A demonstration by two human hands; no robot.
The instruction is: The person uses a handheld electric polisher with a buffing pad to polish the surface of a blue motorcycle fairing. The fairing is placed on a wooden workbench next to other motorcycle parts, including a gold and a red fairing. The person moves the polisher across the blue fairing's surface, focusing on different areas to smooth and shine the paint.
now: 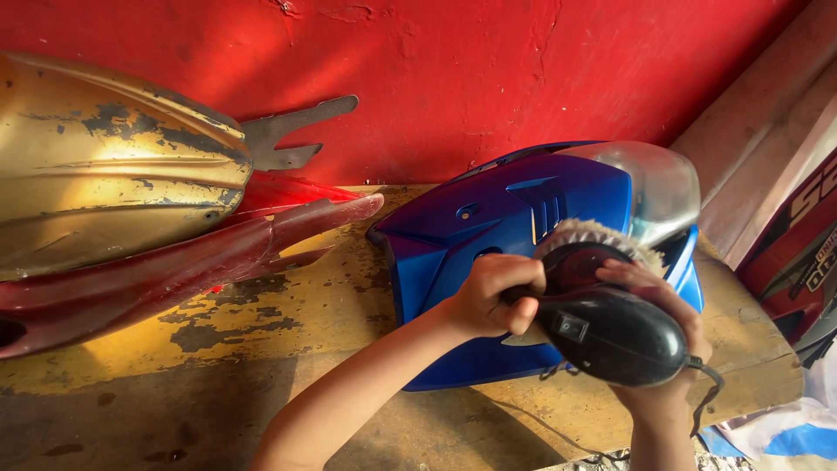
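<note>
A blue motorcycle body panel [471, 227] with a clear headlight lens [658, 183] lies on a worn wooden bench [288, 314]. A black electric polisher [610, 331] with a fluffy wool pad [593, 234] is pressed against the panel just below the lens. My left hand [490, 296] grips the polisher's side handle. My right hand [667, 301] wraps around the polisher's rear body from underneath. The power cord [708, 392] hangs off the back of the tool.
A gold, chipped metal fender [105, 166] and a dark red plastic fairing [174, 270] lie at the left of the bench. A red wall [488, 70] stands behind. More printed panels [798, 262] lean at the right edge.
</note>
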